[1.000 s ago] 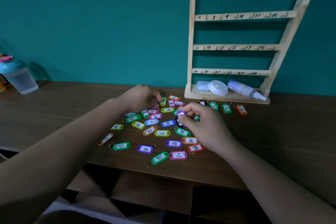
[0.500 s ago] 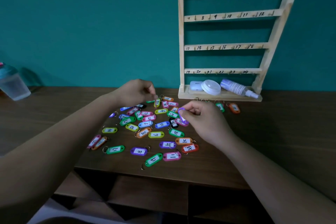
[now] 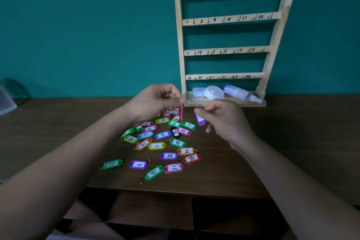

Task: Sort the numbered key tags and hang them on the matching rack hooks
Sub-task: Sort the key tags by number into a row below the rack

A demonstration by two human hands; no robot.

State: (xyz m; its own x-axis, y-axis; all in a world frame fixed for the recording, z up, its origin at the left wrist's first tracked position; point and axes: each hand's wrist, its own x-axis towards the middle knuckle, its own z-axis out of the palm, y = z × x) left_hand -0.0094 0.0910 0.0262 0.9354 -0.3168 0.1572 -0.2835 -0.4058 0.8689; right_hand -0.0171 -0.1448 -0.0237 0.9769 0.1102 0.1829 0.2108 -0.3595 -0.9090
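Lifted off the tag pile now, forearms converging over the desk: left grip pinches a pink key tag dangling edge-on, right grip pinches a purple key tag.

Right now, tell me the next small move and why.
Probably turn the purple tag in the right hand to read its number, since its label is partly hidden. The left hand pinches a pink tag edge-on, and the rack holds no tags yet.

Dim, even indoor light, soft shadows, no glare; wide-angle bending at edges; slightly soft, grainy detail throughout.
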